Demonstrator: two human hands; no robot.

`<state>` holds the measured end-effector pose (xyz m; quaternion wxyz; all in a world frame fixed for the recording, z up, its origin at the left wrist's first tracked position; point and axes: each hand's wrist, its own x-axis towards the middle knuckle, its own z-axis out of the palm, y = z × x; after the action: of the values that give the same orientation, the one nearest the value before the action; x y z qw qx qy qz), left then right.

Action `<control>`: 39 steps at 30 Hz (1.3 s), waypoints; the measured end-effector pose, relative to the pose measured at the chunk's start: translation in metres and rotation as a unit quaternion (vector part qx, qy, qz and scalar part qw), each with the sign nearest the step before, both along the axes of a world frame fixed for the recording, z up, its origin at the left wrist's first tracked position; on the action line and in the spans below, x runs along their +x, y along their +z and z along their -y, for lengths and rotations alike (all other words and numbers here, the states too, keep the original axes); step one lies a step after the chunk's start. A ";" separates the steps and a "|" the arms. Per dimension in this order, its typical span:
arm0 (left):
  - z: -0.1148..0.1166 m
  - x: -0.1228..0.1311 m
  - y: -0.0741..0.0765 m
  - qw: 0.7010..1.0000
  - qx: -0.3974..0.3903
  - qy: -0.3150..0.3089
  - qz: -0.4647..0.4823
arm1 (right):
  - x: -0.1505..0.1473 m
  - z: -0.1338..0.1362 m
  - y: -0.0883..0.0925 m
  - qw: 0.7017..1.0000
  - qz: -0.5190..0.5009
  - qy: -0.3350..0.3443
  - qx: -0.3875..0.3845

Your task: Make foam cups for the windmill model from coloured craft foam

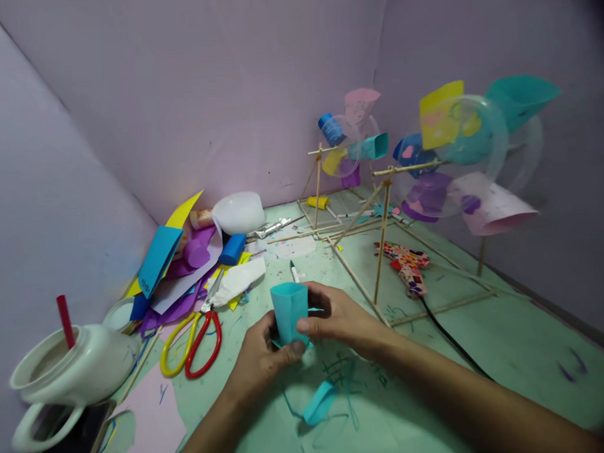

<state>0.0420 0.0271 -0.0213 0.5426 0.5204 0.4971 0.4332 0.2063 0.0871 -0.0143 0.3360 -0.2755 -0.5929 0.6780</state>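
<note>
A turquoise paper cup [288, 310] stands upright between my two hands, just above or on the green tabletop; I cannot tell which. My left hand [261, 354] grips its lower left side, with the thumb across the bottom edge. On the other side my right hand [339, 318] holds the cup, thumb in front and fingers partly hidden behind. A small folded turquoise paper piece [320, 403] lies below my hands. Behind the cup a marker [295, 272] with a green tip rests on the table. Scissors [191, 345] with yellow and red handles lie left of my left hand.
Two stick frames carry wheels with paper cups, a near wheel [466, 156] and a far wheel [347, 144]. A patterned glue gun [408, 265] with a black cable lies right. Coloured paper [160, 256] is heaped left, beside a white pitcher [82, 366] holding a red stick.
</note>
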 end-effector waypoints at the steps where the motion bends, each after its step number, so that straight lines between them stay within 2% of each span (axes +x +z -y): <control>1: 0.001 0.002 0.000 1.000 0.005 0.006 -0.015 | -0.001 0.001 -0.001 1.000 0.007 -0.011 0.002; 3: 0.002 0.005 0.002 1.000 0.000 0.012 -0.007 | -0.002 0.001 -0.002 0.999 0.021 -0.050 -0.004; 5: 0.003 0.006 0.003 0.998 -0.022 0.014 0.051 | -0.001 -0.001 -0.002 0.996 0.003 -0.084 -0.036; 9: 0.001 0.003 0.005 0.979 -0.082 0.070 0.176 | 0.000 -0.006 -0.001 0.980 -0.080 -0.093 -0.158; 11: -0.001 0.001 0.006 0.969 -0.099 0.096 0.204 | -0.001 -0.007 -0.001 0.975 -0.092 -0.094 -0.177; 16: 0.000 0.002 0.004 0.964 -0.115 0.103 0.214 | -0.003 -0.005 -0.004 0.980 -0.104 -0.104 -0.133; 21: 0.001 0.006 -0.002 0.973 -0.083 0.103 0.188 | -0.001 -0.002 -0.007 0.997 -0.051 -0.041 -0.029; 25: -0.002 0.005 -0.001 0.978 -0.064 0.121 0.160 | -0.002 0.000 -0.009 1.000 0.001 -0.002 0.004; 27: 0.000 0.003 0.004 0.981 -0.049 0.142 0.127 | -0.002 -0.001 -0.009 0.999 0.023 -0.028 0.020; 29: 0.006 0.001 0.014 0.985 -0.036 0.153 0.073 | 0.000 -0.004 -0.008 0.995 0.028 -0.089 0.031; 31: 0.016 0.004 0.026 0.993 -0.033 0.108 -0.024 | 0.003 -0.008 -0.007 0.987 0.010 -0.155 0.034; 32: 0.022 0.006 0.031 0.983 -0.018 0.014 -0.181 | 0.005 -0.011 -0.006 0.983 -0.004 -0.180 0.033; 33: 0.027 0.010 0.036 0.951 -0.010 -0.044 -0.307 | 0.006 -0.013 -0.006 0.980 -0.017 -0.197 0.029; 35: 0.035 0.015 0.043 0.895 0.012 -0.136 -0.426 | 0.008 -0.016 -0.005 0.976 -0.035 -0.214 0.019; 37: 0.038 0.013 0.048 0.871 0.031 -0.219 -0.439 | 0.009 -0.017 -0.004 0.975 -0.049 -0.215 0.013; 39: 0.038 0.001 0.053 0.868 0.021 -0.319 -0.379 | 0.009 -0.017 -0.004 0.977 -0.057 -0.205 0.016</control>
<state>0.0427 -0.0109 0.0320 0.4101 0.7862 0.4620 0.0162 0.2153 0.1044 -0.0187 0.5051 -0.3465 -0.5145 0.6001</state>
